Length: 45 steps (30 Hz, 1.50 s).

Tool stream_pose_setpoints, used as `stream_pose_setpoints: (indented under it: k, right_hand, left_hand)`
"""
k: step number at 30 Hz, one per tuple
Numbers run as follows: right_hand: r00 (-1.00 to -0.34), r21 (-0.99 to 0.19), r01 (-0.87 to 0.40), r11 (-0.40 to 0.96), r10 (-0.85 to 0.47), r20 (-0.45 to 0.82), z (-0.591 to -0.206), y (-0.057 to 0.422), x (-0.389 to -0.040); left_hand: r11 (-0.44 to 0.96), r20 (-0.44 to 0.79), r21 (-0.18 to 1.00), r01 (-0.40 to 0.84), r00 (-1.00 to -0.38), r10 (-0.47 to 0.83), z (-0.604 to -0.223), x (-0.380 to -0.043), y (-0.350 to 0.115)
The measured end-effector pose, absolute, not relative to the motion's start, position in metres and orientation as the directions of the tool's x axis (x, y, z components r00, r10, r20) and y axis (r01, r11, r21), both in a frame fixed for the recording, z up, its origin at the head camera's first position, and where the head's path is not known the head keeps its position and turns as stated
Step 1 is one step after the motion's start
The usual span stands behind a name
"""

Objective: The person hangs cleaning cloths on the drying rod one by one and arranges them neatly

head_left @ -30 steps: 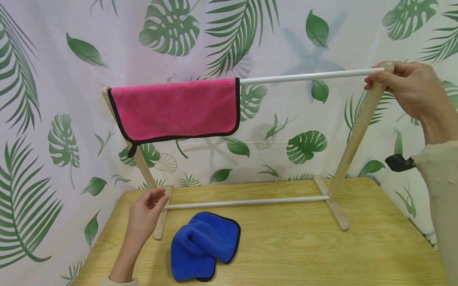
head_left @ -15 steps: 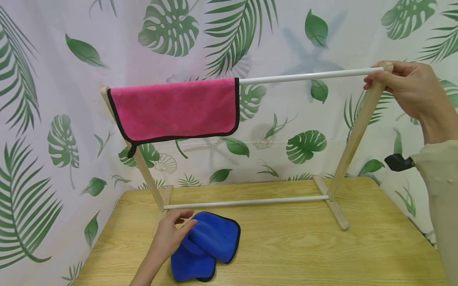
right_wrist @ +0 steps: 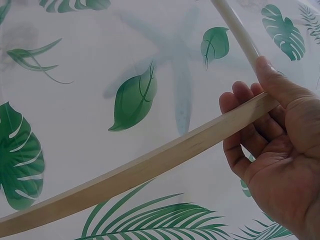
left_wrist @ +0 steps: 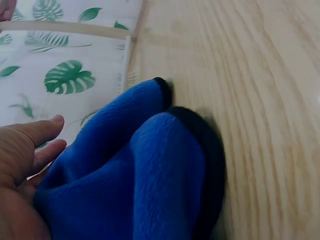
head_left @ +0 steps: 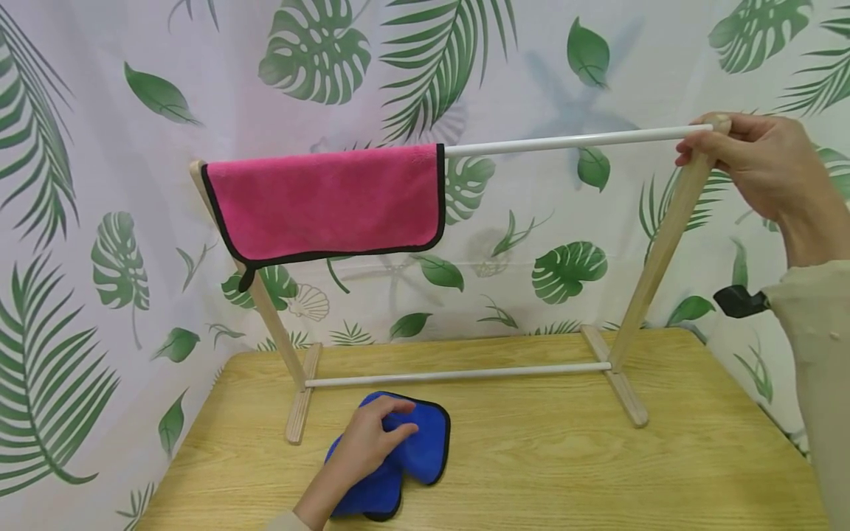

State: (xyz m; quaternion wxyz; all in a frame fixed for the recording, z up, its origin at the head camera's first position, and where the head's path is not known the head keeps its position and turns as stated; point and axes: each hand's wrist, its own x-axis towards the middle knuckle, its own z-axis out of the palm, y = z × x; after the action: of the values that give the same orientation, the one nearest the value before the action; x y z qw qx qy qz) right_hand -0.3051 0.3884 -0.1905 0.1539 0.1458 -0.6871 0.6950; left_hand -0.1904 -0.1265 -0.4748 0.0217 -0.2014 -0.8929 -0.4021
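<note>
Head view shows the left grip [head_left: 372, 439] above the blue cloth [head_left: 430, 446], thumb and fingers a little apart, not pinching it. The cloth's black edge [head_left: 448, 442] curves round just right of that grip, and past it the wooden desk [head_left: 564, 442] stretches further right. The right grip [head_left: 764, 158] pinches the top of the right post [head_left: 669, 228], where the white top rod [head_left: 564, 142] runs left to the pink cloth [head_left: 325, 206].

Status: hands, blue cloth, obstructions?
Left hand over blue cloth, contact unclear. Right hand grips rack. Blue cloth rumpled on table. Rail partly covered by pink cloth.
</note>
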Motion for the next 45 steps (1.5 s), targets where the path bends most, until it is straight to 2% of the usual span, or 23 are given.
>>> stream_pose_setpoints:
  k: [7,14,17,26,34,42,45]
  right_hand:
    - [-0.903,-0.903,-0.429,-0.017,0.013,0.429,-0.189,0.387,-0.305]
    - [-0.906,-0.904,-0.424,-0.061,0.012,0.424,-0.189,0.387,-0.305]
    - [-0.907,-0.905,-0.420,-0.064,0.007,0.420,-0.189,0.386,-0.305]
    - [-0.913,-0.913,-0.407,-0.026,0.017,0.407,-0.188,0.387,-0.305]
    - [-0.916,-0.915,-0.401,-0.053,0.020,0.401,-0.189,0.387,-0.303]
    - [-0.918,-0.917,-0.396,-0.040,0.020,0.395,-0.189,0.388,-0.303]
    - [-0.916,-0.915,-0.402,-0.033,0.017,0.402,-0.189,0.388,-0.303]
  left_hand:
    - [0.660,0.256,0.615,0.432,-0.901,0.351,-0.463,-0.205,-0.109]
    - [0.557,0.141,0.745,0.367,-0.903,0.406,-0.474,-0.221,-0.093]
    - [0.565,0.112,0.750,0.345,-0.908,0.405,-0.483,-0.225,-0.090]
    - [0.629,0.069,0.694,0.350,-0.902,0.426,-0.496,-0.229,-0.086]
    - [0.670,-0.026,0.672,0.315,-0.894,0.447,-0.505,-0.233,-0.087]
    - [0.751,0.028,0.552,0.363,-0.908,0.418,-0.510,-0.232,-0.083]
    - [0.762,0.034,0.545,0.351,-0.917,0.398,-0.511,-0.230,-0.082]
